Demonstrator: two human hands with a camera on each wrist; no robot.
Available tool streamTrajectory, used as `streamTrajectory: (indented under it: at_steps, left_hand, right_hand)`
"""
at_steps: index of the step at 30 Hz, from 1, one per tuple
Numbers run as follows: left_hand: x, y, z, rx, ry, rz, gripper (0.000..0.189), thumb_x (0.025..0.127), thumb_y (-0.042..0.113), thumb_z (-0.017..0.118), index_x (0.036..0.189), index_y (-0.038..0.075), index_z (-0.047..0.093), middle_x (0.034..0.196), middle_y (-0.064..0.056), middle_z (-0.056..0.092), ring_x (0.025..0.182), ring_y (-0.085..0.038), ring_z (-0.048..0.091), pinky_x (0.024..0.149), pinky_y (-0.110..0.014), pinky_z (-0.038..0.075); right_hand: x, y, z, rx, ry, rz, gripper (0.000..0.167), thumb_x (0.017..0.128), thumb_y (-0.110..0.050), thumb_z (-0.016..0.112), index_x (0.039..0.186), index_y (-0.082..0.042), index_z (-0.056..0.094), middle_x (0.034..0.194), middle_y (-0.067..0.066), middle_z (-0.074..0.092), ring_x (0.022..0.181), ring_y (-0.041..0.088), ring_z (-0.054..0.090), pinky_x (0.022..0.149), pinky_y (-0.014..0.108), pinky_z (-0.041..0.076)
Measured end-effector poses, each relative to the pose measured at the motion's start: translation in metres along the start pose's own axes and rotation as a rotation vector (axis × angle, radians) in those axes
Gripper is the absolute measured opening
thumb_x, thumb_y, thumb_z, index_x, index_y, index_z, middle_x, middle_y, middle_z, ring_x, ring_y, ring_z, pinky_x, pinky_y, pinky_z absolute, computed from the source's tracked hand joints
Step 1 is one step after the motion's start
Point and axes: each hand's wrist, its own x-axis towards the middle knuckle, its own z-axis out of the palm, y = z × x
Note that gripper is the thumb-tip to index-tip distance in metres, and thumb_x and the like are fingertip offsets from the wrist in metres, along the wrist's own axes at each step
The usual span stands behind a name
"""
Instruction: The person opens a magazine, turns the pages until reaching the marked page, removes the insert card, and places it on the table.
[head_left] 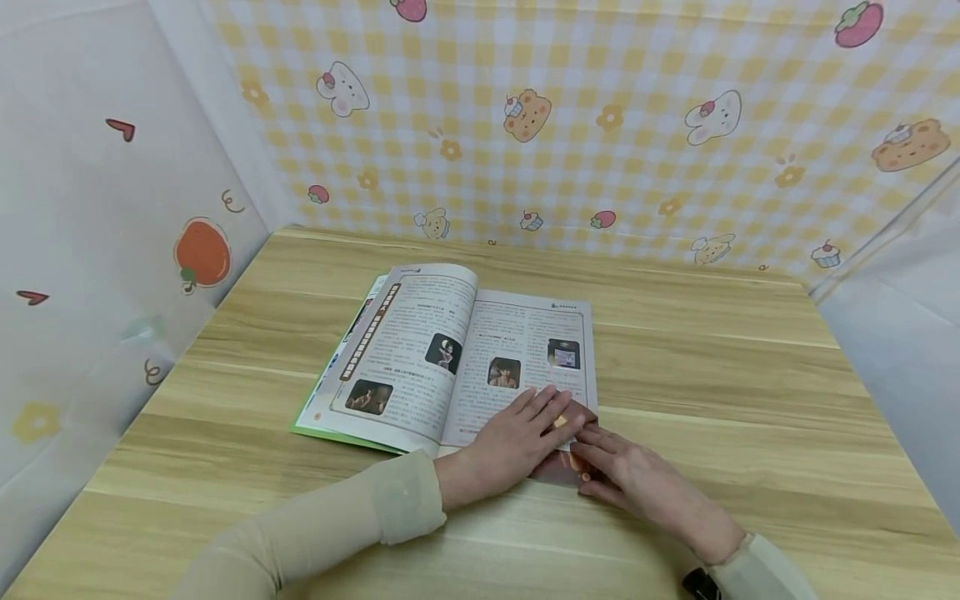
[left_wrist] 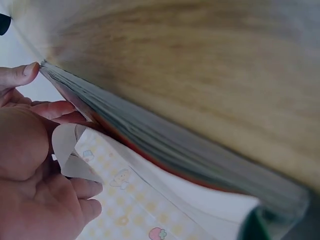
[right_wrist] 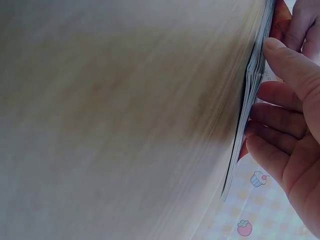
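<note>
Touching the magazine (head_left: 491, 329) near its lower right corner, the left hand (head_left: 513, 442) and right hand (head_left: 645, 479) have extended, unclenched fingers.

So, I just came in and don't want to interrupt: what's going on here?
A person has a magazine lying open on the wooden table. The left hand rests on the lower part of the right page, and the right hand touches its lower outer corner. Brown printed paper shows around their fingers; I can't tell whether it is a folded page or a separate sheet.
</note>
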Motion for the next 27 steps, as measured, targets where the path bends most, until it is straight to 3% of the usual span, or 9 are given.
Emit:
streamTrajectory:
  at_steps: [3, 11, 19, 23, 27]
  left_hand:
    - [-0.0001, 0.0007, 0.0003, 0.022, -0.007, 0.006, 0.049, 0.099, 0.027, 0.038, 0.147, 0.022, 0.033, 0.154, -0.005, 0.028, 0.142, -0.023, 0.024, 0.114, -0.033, 0.024]
    - [0.0008, 0.0027, 0.0011, 0.198, -0.027, -0.015, 0.048, 0.1, 0.033, 0.034, 0.145, 0.016, 0.039, 0.155, -0.003, 0.027, 0.144, -0.023, 0.02, 0.116, -0.035, 0.019]
    - [-0.0003, 0.0032, 0.0018, 0.118, -0.039, 0.002, 0.046, 0.1, 0.026, 0.034, 0.146, 0.023, 0.035, 0.154, -0.005, 0.028, 0.142, -0.021, 0.024, 0.114, -0.031, 0.023]
    - [0.0002, 0.0028, 0.0009, 0.167, -0.026, 0.012, 0.045, 0.101, 0.027, 0.031, 0.145, 0.018, 0.039, 0.154, -0.001, 0.027, 0.143, -0.02, 0.023, 0.115, -0.032, 0.021]
    - [0.0007, 0.0028, 0.0007, 0.182, -0.061, 0.031, 0.046, 0.101, 0.027, 0.031, 0.146, 0.021, 0.035, 0.155, -0.003, 0.026, 0.143, -0.019, 0.022, 0.116, -0.032, 0.018]
  right_hand:
    - [-0.0001, -0.0005, -0.0001, -0.001, 0.003, -0.003, 0.049, 0.078, -0.024, 0.075, 0.117, 0.002, 0.063, 0.125, 0.021, 0.059, 0.112, 0.034, 0.059, 0.087, 0.042, 0.052]
    - [-0.0007, -0.0018, -0.0012, -0.015, 0.005, -0.018, 0.044, 0.079, -0.021, 0.074, 0.114, 0.004, 0.064, 0.119, 0.019, 0.062, 0.109, 0.034, 0.06, 0.087, 0.043, 0.052]
    - [-0.0014, -0.0017, -0.0004, -0.007, -0.011, -0.007, 0.045, 0.081, -0.021, 0.073, 0.117, 0.003, 0.063, 0.122, 0.02, 0.061, 0.111, 0.035, 0.059, 0.087, 0.044, 0.051]
    - [-0.0012, -0.0013, 0.0, -0.021, -0.003, -0.015, 0.045, 0.08, -0.021, 0.073, 0.115, 0.004, 0.064, 0.12, 0.02, 0.062, 0.11, 0.035, 0.06, 0.087, 0.043, 0.052]
    - [-0.0015, -0.0014, -0.0005, -0.006, -0.01, -0.006, 0.044, 0.08, -0.021, 0.073, 0.116, 0.003, 0.064, 0.122, 0.02, 0.061, 0.11, 0.035, 0.06, 0.087, 0.043, 0.051]
